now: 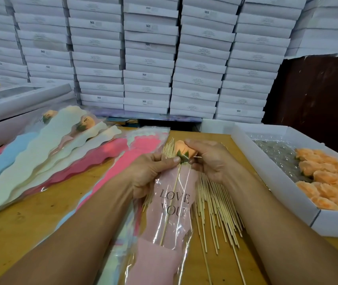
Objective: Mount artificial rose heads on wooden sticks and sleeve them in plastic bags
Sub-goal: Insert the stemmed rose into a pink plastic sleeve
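Sleeve: pink plastic bag (172,204) printed "LOVE YOU", lying at 6 o'clock on the wooden surface (40,204), its mouth up at the hands.
Stick: 1 wooden stick (169,204) runs inside the clear front of that bag, tip toward 6 o'clock, top end at the rose.
Left hand (149,171): fingers curled, thumb and fingers pinching the bag's upper edge right beside the stick, just left of centre.
Right hand (211,161): fingers closed round the peach rose head (181,151), gripping it from the 3 o'clock side.
Rose: sits on top of the stick at the bag's mouth, green calyx showing below the petals, dead centre of the view.
Spare sticks: a loose pile of wooden sticks (215,206) fans out under and right of the bag, toward 5 o'clock.
Bag stock: flat sleeves (46,161) in blue, cream, red and pink, overlapping at 9 o'clock.
Finished pieces: 2 sleeved roses (86,121) lie at 10 o'clock.
Rose supply: white tray (266,171) at 3 o'clock, with peach rose heads (326,177) packed in rows.
Backdrop: stacked white boxes (149,58) wall off 12 o'clock.
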The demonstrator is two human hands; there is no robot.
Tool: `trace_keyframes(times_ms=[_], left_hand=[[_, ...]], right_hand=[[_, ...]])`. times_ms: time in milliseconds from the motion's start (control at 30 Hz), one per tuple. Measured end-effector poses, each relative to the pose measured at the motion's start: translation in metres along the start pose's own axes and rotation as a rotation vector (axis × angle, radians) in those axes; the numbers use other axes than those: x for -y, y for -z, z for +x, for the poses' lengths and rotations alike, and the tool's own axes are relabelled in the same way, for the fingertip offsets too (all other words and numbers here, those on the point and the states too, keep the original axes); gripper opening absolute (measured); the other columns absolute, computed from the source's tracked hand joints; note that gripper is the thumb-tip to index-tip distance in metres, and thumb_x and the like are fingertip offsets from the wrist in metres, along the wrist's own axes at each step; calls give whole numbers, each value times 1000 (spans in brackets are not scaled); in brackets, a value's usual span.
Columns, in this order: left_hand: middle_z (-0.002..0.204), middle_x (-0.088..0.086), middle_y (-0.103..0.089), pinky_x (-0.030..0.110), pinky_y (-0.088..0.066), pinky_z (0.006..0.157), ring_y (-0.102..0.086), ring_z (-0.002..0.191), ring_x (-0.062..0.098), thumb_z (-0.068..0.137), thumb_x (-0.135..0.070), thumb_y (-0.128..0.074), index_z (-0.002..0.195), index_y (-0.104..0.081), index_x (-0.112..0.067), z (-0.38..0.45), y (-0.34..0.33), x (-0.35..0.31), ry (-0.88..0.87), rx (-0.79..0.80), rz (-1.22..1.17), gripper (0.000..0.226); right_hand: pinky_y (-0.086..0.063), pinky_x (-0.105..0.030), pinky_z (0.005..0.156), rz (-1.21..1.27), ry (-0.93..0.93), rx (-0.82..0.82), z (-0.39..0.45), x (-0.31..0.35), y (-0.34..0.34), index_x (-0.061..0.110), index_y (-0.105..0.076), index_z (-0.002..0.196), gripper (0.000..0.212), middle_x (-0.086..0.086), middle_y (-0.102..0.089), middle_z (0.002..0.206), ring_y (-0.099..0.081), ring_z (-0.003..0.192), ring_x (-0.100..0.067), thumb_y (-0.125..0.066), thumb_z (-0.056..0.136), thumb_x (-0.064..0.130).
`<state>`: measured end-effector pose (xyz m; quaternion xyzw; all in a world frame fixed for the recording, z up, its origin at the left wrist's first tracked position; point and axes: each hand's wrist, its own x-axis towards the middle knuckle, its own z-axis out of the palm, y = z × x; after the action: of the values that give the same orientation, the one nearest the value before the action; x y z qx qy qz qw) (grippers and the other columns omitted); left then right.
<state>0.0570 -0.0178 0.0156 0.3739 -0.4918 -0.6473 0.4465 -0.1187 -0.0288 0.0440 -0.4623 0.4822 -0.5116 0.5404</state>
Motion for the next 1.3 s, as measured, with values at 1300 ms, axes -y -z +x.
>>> trace_keyframes(times_ms=[1300], left_hand=[[52, 2, -48, 20, -32, 38, -43, 41, 10, 103, -51, -43, 67, -60, -10, 6, -8, 1, -130, -364, 612, 57]], right_hand=[[-44, -21, 61, -87, 197, 231, -2, 3, 10, 8, -70, 118, 53, -2, -75, 92, -67, 68, -10, -82, 67, 20]])
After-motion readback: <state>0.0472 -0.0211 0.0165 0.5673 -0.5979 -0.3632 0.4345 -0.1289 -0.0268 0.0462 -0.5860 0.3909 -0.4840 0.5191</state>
